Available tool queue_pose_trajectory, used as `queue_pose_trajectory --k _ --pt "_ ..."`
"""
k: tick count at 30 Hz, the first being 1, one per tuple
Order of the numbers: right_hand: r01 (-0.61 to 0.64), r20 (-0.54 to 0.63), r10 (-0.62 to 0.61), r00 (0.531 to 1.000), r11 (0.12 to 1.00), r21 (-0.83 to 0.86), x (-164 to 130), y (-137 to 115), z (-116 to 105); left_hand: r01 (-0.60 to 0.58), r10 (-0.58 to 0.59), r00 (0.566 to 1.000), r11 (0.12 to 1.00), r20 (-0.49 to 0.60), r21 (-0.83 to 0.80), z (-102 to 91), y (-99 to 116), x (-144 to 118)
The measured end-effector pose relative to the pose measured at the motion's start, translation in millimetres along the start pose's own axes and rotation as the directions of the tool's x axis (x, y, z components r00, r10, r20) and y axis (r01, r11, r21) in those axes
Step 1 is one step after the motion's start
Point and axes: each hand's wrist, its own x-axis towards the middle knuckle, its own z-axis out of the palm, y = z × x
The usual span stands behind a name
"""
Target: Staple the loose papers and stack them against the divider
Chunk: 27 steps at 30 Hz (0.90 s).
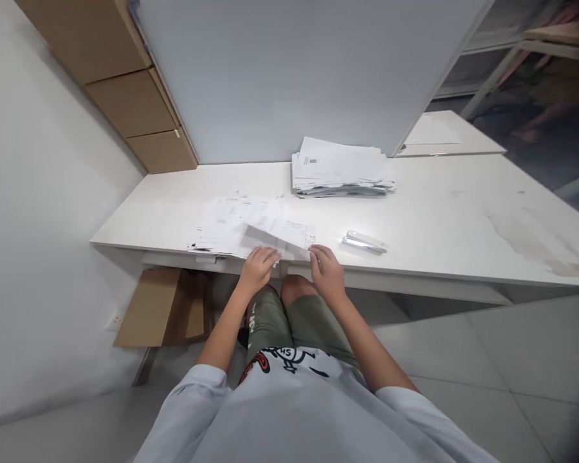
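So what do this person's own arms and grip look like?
The left arm and right arm are bare below short, plain, pale grey sleeves. The left grip and right grip are ordinary bare hands, with no gloves, watch or cables visible.

I see a loose pale-grey T-shirt (pixel 289 418), its short left sleeve (pixel 188 392) toward nine o'clock and right sleeve (pixel 424 411) toward three. At the shirt's twelve o'clock runs a black cartoon-style print (pixel 285 355), with a red motif (pixel 258 365) at eleven. Below come olive-green shorts (pixel 313 321), white lettering (pixel 251 325) at their nine o'clock. Left hand (pixel 260 267) and right hand (pixel 329 273) are bare.
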Motion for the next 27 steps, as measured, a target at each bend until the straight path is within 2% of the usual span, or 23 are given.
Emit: queue_pose_trajectory --k 2,4,7,9,12,14,16,19,23,27 --pt "-0.015 -0.027 0.015 1.0 1.0 0.012 1 0 0 0.13 -0.127 0.988 0.991 -0.088 0.028 6.7 5 1" --pt "-0.012 -0.069 0.014 0.998 0.999 0.03 1 1 -2 0.177 -0.174 0.978 0.984 -0.118 0.017 12.4 9 2" --pt "0.027 -0.099 -0.023 0.995 0.999 0.044 -1 3 -7 0.063 -0.066 0.989 0.998 -0.129 -0.029 15.6 22 0" --pt "0.055 -0.072 -0.053 0.996 0.998 0.029 -5 5 -12 -0.032 0.029 0.989 0.999 -0.144 -0.025 14.9 35 -2" --pt "0.073 -0.009 -0.073 0.997 0.997 0.009 -12 7 -17 -0.149 0.15 0.974 0.989 -0.167 0.022 15.1 54 -4" --pt "0.049 -0.016 -0.049 0.999 0.998 0.031 -15 7 -21 -0.208 0.213 0.957 0.977 -0.195 0.049 18.0 63 -5" --pt "0.007 -0.052 -0.004 0.999 0.998 0.063 -17 6 -26 -0.243 0.249 0.945 0.968 -0.214 0.055 22.0 67 -5" --pt "-0.029 -0.065 0.034 0.997 0.997 0.069 -18 3 -38 -0.232 0.239 0.942 0.971 -0.236 0.056 24.7 68 -2" --pt "0.059 0.028 -0.06 0.998 0.998 0.022 -26 -1 -54 -0.235 0.252 0.932 0.967 -0.261 0.096 18.0 73 11" --pt "0.121 0.077 -0.116 0.99 0.991 -0.056 -36 0 -63 -0.347 0.357 0.92 0.934 -0.162 0.088 15.1 78 27"
